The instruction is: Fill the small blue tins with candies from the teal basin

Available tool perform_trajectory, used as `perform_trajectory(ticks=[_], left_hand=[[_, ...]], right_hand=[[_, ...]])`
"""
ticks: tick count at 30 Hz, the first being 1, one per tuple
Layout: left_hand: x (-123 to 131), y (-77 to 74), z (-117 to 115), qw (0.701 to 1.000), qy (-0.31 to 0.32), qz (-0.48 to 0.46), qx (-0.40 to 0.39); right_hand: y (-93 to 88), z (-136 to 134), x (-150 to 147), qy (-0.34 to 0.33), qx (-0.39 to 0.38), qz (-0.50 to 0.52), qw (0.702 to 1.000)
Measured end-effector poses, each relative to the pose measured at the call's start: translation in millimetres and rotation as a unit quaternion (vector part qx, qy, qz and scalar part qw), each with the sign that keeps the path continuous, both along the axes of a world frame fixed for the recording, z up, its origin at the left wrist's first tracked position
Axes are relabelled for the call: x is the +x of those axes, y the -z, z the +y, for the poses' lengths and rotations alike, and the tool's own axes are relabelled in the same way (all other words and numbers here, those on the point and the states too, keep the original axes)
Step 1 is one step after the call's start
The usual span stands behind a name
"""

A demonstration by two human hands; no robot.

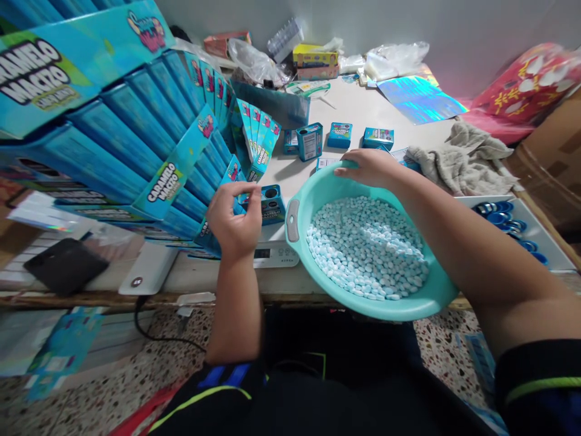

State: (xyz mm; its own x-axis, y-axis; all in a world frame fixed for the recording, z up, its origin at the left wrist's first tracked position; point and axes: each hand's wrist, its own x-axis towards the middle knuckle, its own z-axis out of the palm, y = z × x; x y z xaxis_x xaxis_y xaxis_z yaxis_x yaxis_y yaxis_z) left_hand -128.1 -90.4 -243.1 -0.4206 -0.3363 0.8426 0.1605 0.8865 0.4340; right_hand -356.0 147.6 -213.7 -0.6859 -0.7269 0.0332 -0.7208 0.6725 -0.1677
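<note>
My left hand [236, 218] is closed in a pinch, thumb and forefinger together, beside a small blue candy box [272, 213]. Anything between those fingertips is hidden or too small to name. A dark round spot shows on the top of this box, which stands at the white digital scale [288, 257]. With its fingers over the far rim, my right hand [370, 165] grips a turquoise basin [313, 275]. Many small pale blue and white candies [370, 248] lie inside the basin, which overhangs the table's front edge.
Stacked blue display cartons [175, 145] tower at the left. More small boxes [310, 142] stand behind the basin. To the right are a grey cloth [463, 157] and a white tray [458, 212] with blue ring-shaped parts [499, 215]. A dark flat object [66, 264] lies far left.
</note>
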Motion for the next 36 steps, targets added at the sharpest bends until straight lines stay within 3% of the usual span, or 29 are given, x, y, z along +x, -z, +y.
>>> perform_trajectory(ticks=[11, 18, 36], left_hand=[[-2.8, -2.0, 4.4, 0.993, -0.02, 0.051, 0.1], [-1.1, -4.1, 6.1, 0.992, 0.0, 0.064, 0.105], [0.0, -1.8, 3.9, 0.995, -0.03, 0.038, 0.087]], right_hand=[[-1.9, 0.2, 3.3, 0.008, 0.004, 0.01, 1.0], [-0.6, 0.4, 2.3, 0.01, 0.001, 0.008, 1.0], [-1.3, 0.3, 3.0, 0.011, 0.004, 0.007, 1.0]])
